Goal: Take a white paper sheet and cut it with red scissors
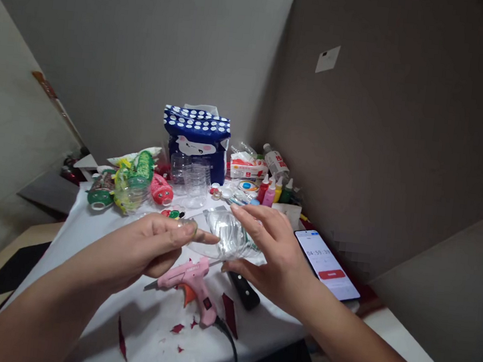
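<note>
At centre frame I hold a clear, ribbed plastic bottle piece (227,234) between both hands: my left hand (152,246) pinches its near end with thumb and forefinger, my right hand (274,253) cups it with spread fingers, above a pink glue gun (191,282) on the white tablecloth (89,234).

Left hand (150,246) and right hand (274,253) hold a clear plastic bottle (227,234) above a pink glue gun (194,282).

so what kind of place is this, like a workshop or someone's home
Probably a home craft corner rather than a workshop: a small cloth-covered table pushed against plain walls, crowded with a pink glue gun, little paint bottles and cut clear plastic bottles.
</note>
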A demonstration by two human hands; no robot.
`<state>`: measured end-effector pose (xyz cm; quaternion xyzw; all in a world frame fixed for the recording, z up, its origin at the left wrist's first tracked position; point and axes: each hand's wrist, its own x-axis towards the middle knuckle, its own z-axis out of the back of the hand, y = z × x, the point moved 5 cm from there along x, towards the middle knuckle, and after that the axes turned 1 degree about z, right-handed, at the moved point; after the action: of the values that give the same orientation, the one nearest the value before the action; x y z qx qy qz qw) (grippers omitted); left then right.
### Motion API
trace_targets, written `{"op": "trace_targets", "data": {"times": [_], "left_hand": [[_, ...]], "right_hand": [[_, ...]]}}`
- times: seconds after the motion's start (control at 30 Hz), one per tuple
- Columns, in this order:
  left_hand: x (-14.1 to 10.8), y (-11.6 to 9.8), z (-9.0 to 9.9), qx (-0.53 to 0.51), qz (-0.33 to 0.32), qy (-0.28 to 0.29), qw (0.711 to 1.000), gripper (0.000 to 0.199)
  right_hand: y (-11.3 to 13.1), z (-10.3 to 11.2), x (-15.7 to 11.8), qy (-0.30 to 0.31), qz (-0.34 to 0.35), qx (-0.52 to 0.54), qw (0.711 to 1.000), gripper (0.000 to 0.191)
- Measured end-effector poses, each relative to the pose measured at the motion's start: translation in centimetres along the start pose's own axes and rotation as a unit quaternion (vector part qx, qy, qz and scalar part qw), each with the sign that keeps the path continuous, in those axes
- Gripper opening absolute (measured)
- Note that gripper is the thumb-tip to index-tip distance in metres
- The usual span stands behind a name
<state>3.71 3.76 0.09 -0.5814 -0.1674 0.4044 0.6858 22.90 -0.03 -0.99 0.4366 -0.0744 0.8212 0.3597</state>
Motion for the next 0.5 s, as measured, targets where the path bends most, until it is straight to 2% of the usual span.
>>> {"op": "trace_targets", "data": {"times": [0.1, 0.2, 0.27, 0.37, 0.5], "left_hand": [[0.0, 0.1, 0.0, -0.018, -0.002, -0.004, 1.0, 0.059], [0.1, 0.2, 0.1, -0.037, -0.001, -0.017, 0.999, 0.054], [0.0, 0.2, 0.2, -0.038, -0.003, -0.026, 0.999, 0.054], [-0.2, 0.1, 0.4, -0.037, -0.008, -0.042, 0.998, 0.057], [-0.6, 0.0, 0.6, -0.037, -0.012, -0.055, 0.998, 0.052]], "right_hand": [[0.2, 0.5, 0.0, -0.017, -0.007, 0.045, 0.999, 0.065], [0.2, 1.0, 0.1, -0.064, -0.031, 0.102, 0.992, 0.048], [0.2, 1.0, 0.2, -0.086, -0.052, 0.145, 0.984, 0.045], [0.0, 0.6, 0.6, -0.095, -0.093, 0.197, 0.971, 0.043], [-0.3, 0.8, 1.4, -0.084, -0.131, 0.263, 0.952, 0.022]]}}
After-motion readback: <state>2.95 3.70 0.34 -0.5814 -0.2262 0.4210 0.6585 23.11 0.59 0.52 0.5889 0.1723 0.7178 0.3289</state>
